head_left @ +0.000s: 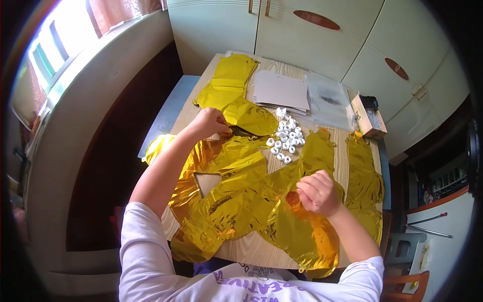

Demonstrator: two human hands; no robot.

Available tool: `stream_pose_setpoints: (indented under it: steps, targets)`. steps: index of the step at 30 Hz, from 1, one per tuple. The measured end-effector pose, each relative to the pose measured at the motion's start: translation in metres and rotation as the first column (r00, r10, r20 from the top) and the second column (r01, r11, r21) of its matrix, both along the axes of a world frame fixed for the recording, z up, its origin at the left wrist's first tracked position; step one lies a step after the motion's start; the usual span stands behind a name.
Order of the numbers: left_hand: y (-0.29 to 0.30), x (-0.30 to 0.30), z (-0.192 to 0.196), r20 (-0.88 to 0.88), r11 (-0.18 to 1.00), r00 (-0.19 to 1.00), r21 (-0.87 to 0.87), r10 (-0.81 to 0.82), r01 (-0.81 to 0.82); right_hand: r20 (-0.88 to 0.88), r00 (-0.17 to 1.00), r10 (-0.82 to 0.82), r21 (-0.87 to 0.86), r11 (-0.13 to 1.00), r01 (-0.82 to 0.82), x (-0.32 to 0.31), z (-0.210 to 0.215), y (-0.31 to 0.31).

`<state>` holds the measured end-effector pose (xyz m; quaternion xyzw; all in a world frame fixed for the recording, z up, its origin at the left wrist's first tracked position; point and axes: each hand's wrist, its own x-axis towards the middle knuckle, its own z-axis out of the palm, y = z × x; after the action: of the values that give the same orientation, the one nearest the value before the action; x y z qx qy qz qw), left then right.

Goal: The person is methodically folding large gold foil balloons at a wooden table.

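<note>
Right hand (318, 193) over gold foil (246, 201)

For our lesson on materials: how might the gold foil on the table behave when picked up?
The gold foil would probably sag and fold, since it lies creased and wrinkled. Looking thin, it is likely light for its size. Its shine suggests a slippery surface.

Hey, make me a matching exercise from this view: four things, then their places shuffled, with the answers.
1. Shiny gold foil pieces
2. Small white rings
3. Flat grey cardboard sheets
4. Small tan box

A. Stacked at the far side
B. Toward the far right
C. Spread widely across the light wood-grain table
D. Clustered near the middle

Pairs: 1-C, 2-D, 3-A, 4-B
</note>
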<state>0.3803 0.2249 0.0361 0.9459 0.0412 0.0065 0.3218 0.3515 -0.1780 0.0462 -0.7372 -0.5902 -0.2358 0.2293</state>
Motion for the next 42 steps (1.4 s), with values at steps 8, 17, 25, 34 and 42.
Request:
stream_pose_setpoints:
  steps: [8,17,25,34,42]
  targets:
    - [0.012,0.004,0.001,0.091,0.988,0.996,-0.152,0.014,0.0,-0.16,0.978,0.131,0.075,0.99,-0.12,0.043,-0.023,0.083]
    - [-0.006,-0.011,-0.007,0.366,0.734,0.706,0.599,-0.607,0.32,-0.15,0.966,-0.21,-0.111,0.975,0.195,0.088,-0.056,0.165]
    - [-0.007,-0.016,-0.016,0.255,0.821,0.84,0.469,-0.478,0.325,-0.188,0.946,-0.265,-0.127,0.961,0.244,0.088,-0.047,0.162]
    - [0.0,-0.009,-0.029,0.208,0.746,0.827,0.582,-0.521,0.323,-0.098,0.953,-0.287,-0.135,0.952,0.273,0.075,-0.042,0.172]
    - [-0.001,0.016,0.001,0.01,1.0,1.0,0.021,0.002,-0.002,-0.201,0.967,-0.156,0.012,0.987,0.162,0.071,-0.049,0.19]
